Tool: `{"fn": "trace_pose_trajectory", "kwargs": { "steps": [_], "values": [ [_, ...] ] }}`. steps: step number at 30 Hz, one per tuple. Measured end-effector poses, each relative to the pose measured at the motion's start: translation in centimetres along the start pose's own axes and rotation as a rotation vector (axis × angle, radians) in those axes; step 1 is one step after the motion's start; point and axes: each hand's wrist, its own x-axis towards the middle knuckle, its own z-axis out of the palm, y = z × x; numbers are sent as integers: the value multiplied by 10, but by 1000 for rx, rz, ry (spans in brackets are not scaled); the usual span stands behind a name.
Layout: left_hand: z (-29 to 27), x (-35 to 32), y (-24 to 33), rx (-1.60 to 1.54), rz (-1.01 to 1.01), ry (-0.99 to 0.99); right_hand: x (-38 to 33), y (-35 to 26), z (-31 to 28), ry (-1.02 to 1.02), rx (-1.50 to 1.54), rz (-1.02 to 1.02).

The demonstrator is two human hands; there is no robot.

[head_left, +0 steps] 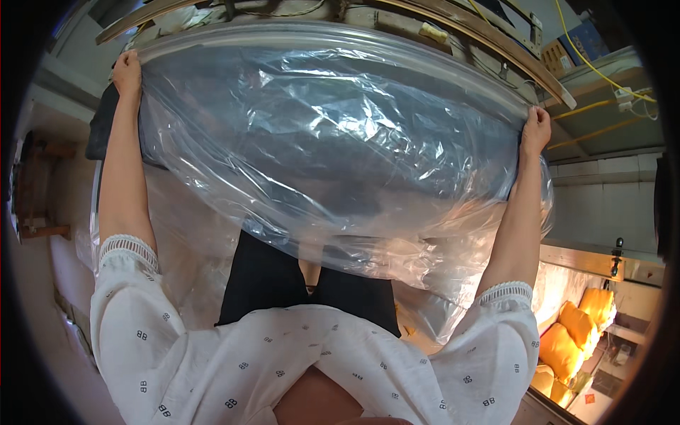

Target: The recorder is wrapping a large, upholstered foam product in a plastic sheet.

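Your left hand [127,73] and right hand [536,129] grip film [333,152] before you by its top corners, long axis left to right, top edge near a rail [557,87], space outside your left forearm [123,191].

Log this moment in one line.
left hand: grips clear plastic, upper left | right hand: grips upper right | clear plastic: wrinkled, spread between hands
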Motion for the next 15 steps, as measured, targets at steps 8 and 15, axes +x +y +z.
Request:
{"fn": "trace_pose_trajectory", "kwargs": {
  "steps": [8, 15],
  "values": [
    [20, 2, 34, 16, -81, -55, 18, 15, 3, -56, -203, 50],
    [22, 11, 18, 233, -112, -7, 20, 16, 10, 132, -409, 32]
  ]
}}
